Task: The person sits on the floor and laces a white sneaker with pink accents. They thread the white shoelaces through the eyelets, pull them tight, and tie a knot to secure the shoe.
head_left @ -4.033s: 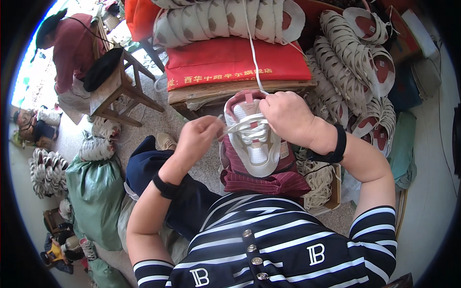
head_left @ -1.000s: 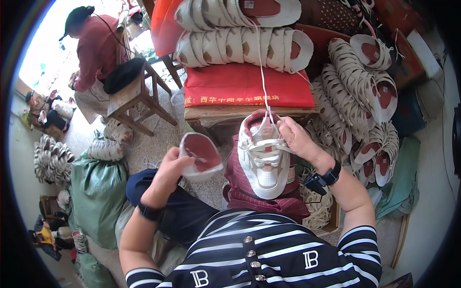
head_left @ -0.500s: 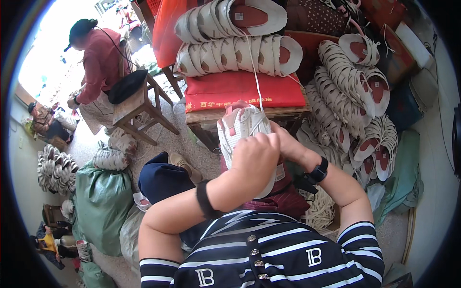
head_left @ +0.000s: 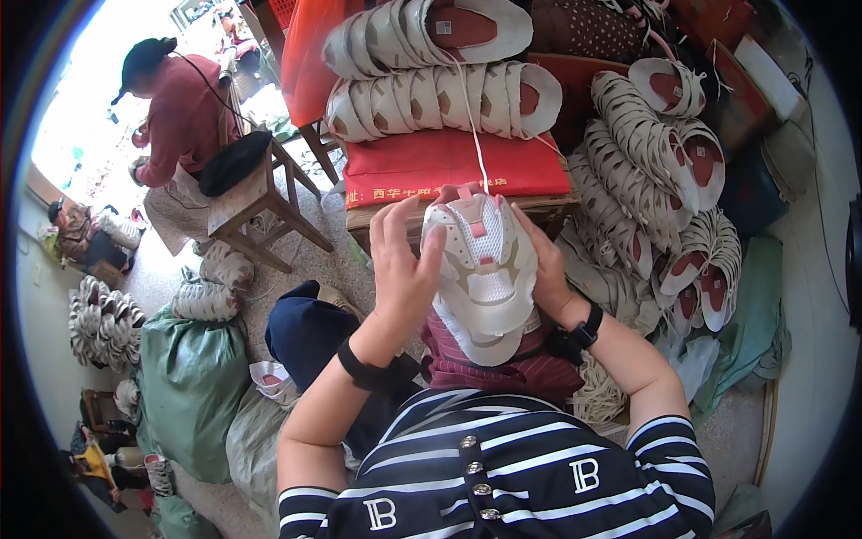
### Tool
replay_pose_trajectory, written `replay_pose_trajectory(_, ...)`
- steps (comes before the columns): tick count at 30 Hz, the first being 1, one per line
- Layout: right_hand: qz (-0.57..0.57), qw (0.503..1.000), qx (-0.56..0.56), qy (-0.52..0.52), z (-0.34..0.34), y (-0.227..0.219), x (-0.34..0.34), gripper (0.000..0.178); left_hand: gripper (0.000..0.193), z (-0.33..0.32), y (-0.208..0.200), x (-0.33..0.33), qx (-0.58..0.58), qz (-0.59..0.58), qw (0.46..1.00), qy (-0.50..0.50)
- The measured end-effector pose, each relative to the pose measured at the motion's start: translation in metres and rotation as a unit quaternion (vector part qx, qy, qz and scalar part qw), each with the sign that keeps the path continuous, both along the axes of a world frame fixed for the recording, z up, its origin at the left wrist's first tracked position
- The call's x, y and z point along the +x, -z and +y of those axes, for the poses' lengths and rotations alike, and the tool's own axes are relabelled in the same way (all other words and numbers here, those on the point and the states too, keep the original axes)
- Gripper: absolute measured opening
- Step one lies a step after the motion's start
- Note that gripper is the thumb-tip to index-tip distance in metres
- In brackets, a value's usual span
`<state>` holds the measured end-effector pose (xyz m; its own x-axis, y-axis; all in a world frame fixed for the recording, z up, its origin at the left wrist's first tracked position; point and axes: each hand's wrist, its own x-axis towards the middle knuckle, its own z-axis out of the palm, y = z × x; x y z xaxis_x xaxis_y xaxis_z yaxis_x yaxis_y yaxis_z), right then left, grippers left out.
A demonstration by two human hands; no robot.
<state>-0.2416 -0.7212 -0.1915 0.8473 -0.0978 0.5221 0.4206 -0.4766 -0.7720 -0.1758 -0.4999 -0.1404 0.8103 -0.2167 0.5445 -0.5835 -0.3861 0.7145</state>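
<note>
A white shoe upper (head_left: 480, 260) with pink and beige parts is in front of me, its rounded toe turned toward my body and its pink tongue tab pointing away. Along its left side my left hand (head_left: 401, 260) has its fingers stretched out, the thumb at the shoe's edge. My right hand (head_left: 546, 274) holds the opposite side, its fingertips partly hidden by the shoe. A thin white lace (head_left: 476, 126) hangs from the stacked uppers down to the far end of this shoe. Maroon striped cloth (head_left: 449, 359) lies beneath it on my lap.
Stacked white uppers (head_left: 422, 103) lie on red cloth (head_left: 404, 162) over a wooden stand. Further stacks (head_left: 633, 180) are at right, above a bundle of pale laces (head_left: 597, 395). Green sacks (head_left: 193, 386) and a wooden stool (head_left: 260, 207) stand left, near a seated person (head_left: 184, 117).
My left hand has moved left off the front of the shoe, and its fingers have opened. The shoe has turned so that its toe and top now face me.
</note>
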Motion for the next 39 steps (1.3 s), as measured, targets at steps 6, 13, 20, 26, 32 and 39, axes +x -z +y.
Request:
replay_pose_trajectory(6,-0.003,0.993,-0.101,-0.06,-0.01,0.004,-0.013,0.051,0.077,-0.003,0.027,0.0,-0.092,0.228,0.964,0.098)
replay_pose_trajectory(13,0.141,0.985,0.016,-0.1,-0.032,-0.025,0.022,0.052,0.084,-0.012,0.023,-0.013,0.014,0.09,0.986,0.14)
replay_pose_trajectory(20,0.195,0.967,0.104,-0.125,-0.007,-0.014,0.031,0.063,0.078,-0.014,0.056,0.008,0.009,0.172,0.969,0.176)
replay_pose_trajectory(26,0.158,0.985,-0.012,-0.065,-0.022,0.003,0.025,0.076,0.08,-0.032,0.08,0.019,-0.058,0.238,0.941,0.234)
replay_pose_trajectory(32,0.362,0.903,0.197,-0.121,-0.091,0.014,-0.015,0.044,0.069,-0.02,0.078,0.016,-0.108,0.277,0.927,0.228)
replay_pose_trajectory(39,0.583,0.774,0.143,0.202,-0.199,0.148,-0.204,0.017,0.068,-0.028,0.084,0.015,-0.086,0.271,0.933,0.222)
